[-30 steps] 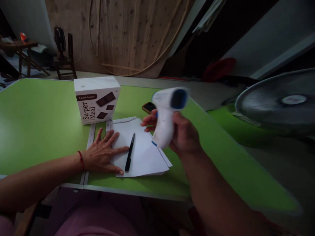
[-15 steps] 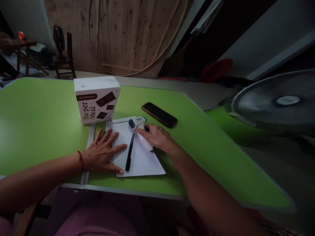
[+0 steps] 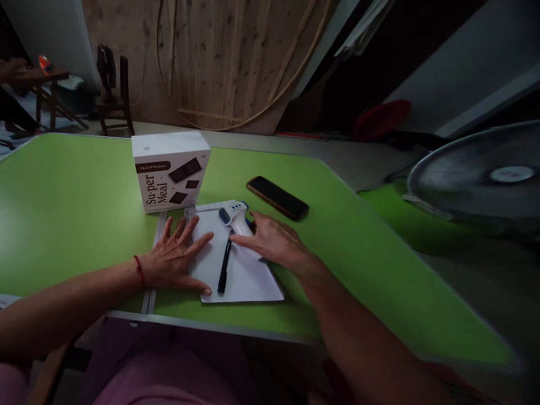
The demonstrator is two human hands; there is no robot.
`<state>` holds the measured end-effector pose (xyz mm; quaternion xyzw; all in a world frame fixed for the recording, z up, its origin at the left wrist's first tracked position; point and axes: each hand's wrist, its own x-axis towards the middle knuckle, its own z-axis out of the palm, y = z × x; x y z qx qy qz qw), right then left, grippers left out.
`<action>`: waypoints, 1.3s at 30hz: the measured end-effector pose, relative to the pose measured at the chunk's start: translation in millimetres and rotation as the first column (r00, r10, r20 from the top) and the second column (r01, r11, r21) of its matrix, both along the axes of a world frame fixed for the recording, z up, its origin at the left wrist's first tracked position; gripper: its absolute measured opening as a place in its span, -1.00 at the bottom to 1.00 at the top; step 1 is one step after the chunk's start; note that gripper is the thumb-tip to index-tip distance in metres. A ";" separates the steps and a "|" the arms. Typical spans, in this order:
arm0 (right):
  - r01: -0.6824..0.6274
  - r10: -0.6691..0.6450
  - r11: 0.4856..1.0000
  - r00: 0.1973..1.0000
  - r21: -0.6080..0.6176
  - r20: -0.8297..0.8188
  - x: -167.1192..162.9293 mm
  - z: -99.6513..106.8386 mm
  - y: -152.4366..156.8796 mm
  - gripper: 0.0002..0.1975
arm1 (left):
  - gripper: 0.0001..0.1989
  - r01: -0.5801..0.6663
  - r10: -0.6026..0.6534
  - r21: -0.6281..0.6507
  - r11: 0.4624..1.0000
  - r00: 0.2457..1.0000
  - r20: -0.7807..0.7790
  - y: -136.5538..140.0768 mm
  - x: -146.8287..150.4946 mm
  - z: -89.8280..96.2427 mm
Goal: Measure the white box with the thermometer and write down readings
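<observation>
My left hand [image 3: 175, 256] lies palm down with fingers spread on the left side of a white notepad [image 3: 251, 284]. A white and blue handheld infrared thermometer [image 3: 239, 220] rests on the notepad's upper part, its small display facing up and left. Over its handle is my right hand [image 3: 276, 239], the thumb stretched across toward the pen and the fingers apart on the far side; part of the handle is hidden beneath it. A black pen [image 3: 225, 264] lies on the paper between my hands, its upper end by my right thumb.
A white "Su-per Meal" box [image 3: 171, 174] stands upright behind my left hand. Beyond my right hand lies a dark phone [image 3: 278, 197] on the green table [image 3: 84, 214]. A large fan [image 3: 481, 174] is off the table's right side. A person's arm shows at far left.
The thermometer has shifted slightly left and toward me on the notepad. My right thumb has slid off its upper handle and straightened toward the pen. My left hand stays on the paper.
</observation>
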<state>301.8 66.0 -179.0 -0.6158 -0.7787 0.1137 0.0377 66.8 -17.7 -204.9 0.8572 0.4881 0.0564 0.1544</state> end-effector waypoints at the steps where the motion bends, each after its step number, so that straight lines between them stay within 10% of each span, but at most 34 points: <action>1: 0.007 -0.007 1.000 1.000 -0.017 0.003 -1.1 1.4 -1.3 -0.48 | 0.27 0.000 0.000 -0.005 1.000 1.000 -0.010 -0.1 0.0 2.2; 23: -0.121 0.121 0.986 0.993 -0.116 0.000 -6.9 14.3 -19.4 -0.45 | 0.19 -0.155 0.179 0.205 0.966 0.978 -0.106 2.8 -3.8 11.4; 31: 0.020 -0.035 0.998 0.968 -0.061 -0.249 13.0 0.5 9.6 -0.31 | 0.00 -0.167 0.192 0.195 0.966 0.975 -0.113 11.9 -5.1 5.5; 39: -0.328 0.337 0.940 0.856 0.093 -0.393 26.2 -38.9 31.6 -0.15 | -0.08 -0.110 0.119 0.162 0.981 0.992 -0.049 21.3 -14.6 0.9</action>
